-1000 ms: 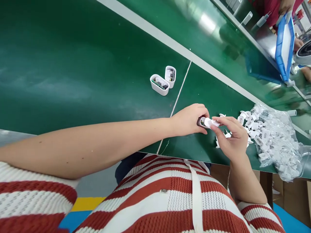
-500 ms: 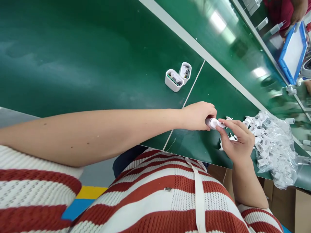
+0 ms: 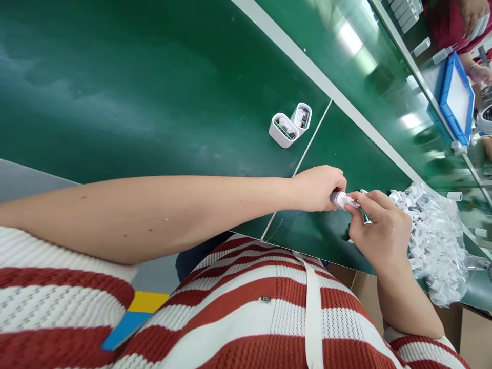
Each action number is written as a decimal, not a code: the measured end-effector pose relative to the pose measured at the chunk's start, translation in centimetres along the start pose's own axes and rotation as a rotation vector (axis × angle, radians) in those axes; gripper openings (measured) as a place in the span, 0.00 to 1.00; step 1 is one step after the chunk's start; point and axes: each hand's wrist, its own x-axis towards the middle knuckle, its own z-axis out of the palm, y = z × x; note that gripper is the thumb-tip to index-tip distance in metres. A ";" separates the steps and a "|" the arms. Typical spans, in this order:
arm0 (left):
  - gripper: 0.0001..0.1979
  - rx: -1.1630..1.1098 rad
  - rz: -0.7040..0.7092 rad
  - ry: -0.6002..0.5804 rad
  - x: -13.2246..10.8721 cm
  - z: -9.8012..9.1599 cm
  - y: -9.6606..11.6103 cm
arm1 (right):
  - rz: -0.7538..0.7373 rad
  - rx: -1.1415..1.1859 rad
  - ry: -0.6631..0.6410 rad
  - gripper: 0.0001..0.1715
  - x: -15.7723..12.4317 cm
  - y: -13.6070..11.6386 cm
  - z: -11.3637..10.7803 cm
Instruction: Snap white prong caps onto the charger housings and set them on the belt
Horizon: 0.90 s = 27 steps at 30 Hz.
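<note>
My left hand [image 3: 322, 187] is closed around a white charger housing [image 3: 338, 199], most of it hidden by the fingers. At the housing's right end, a white plug cap [image 3: 352, 203] is pinched between the thumb and fingers of my right hand [image 3: 382, 221]. The cap touches or nearly touches the housing; I cannot tell how far it is seated. Beyond my left wrist stand two open white charger housings, a nearer one [image 3: 277, 134] and a farther one [image 3: 306, 109], side by side with circuit boards showing inside.
A clear plastic bag [image 3: 442, 225] of white plug caps lies right of my right hand, with a few loose caps [image 3: 364, 221] beside it. Across the glossy strip are a blue-rimmed tray [image 3: 446, 102], white housings [image 3: 422, 47] and another person's hands [image 3: 473, 15].
Both hands and the charger housing appear slightly farther right as the view shifts. My right fingers have closed in on the plug cap. The other person's hands have moved off the tray.
</note>
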 end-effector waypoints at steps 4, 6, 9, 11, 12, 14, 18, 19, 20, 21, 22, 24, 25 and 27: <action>0.06 -0.003 -0.020 -0.009 0.0 0.0 0.2 | -0.003 -0.073 0.002 0.09 -0.2 -0.3 -0.4; 0.05 0.001 -0.026 -0.018 0.0 0.0 0.3 | -0.003 -0.064 -0.009 0.09 -0.2 -0.1 -0.6; 0.04 0.021 -0.037 -0.027 0.1 -0.1 0.6 | 0.031 0.131 -0.074 0.08 0.0 0.9 -0.9; 0.04 0.040 -0.044 -0.031 0.1 -0.1 0.7 | 0.060 0.246 -0.060 0.07 0.1 1.6 -1.0; 0.04 0.046 -0.048 -0.032 0.1 -0.1 0.7 | 0.068 0.267 -0.038 0.07 0.1 1.8 -1.1; 0.05 0.046 -0.048 -0.037 0.1 -0.1 0.7 | 0.059 0.254 -0.012 0.07 0.0 1.9 -1.1; 0.04 0.031 -0.041 -0.032 0.1 0.0 0.5 | 0.015 0.220 -0.043 0.08 -0.2 1.6 -0.7; 0.04 0.026 -0.038 -0.028 0.1 0.1 0.4 | 0.006 0.211 -0.042 0.08 -0.2 1.5 -0.6; 0.04 0.023 -0.036 -0.024 0.1 0.1 0.4 | -0.001 0.201 -0.036 0.08 -0.2 1.4 -0.5; 0.04 0.020 -0.035 -0.021 0.1 0.1 0.4 | -0.009 0.192 -0.031 0.08 -0.1 1.4 -0.4; 0.04 0.018 -0.034 -0.021 0.1 0.2 0.4 | -0.021 0.183 -0.030 0.07 -0.1 1.4 -0.4; 0.04 0.012 -0.042 -0.023 0.0 0.2 0.4 | -0.049 0.158 -0.034 0.08 -0.1 1.4 -0.4; 0.04 0.007 -0.048 -0.024 0.0 0.2 0.4 | -0.061 0.146 -0.038 0.08 0.0 1.4 -0.4; 0.04 -0.002 -0.064 -0.030 0.0 0.1 0.5 | -0.067 0.136 -0.040 0.09 0.0 1.4 -0.4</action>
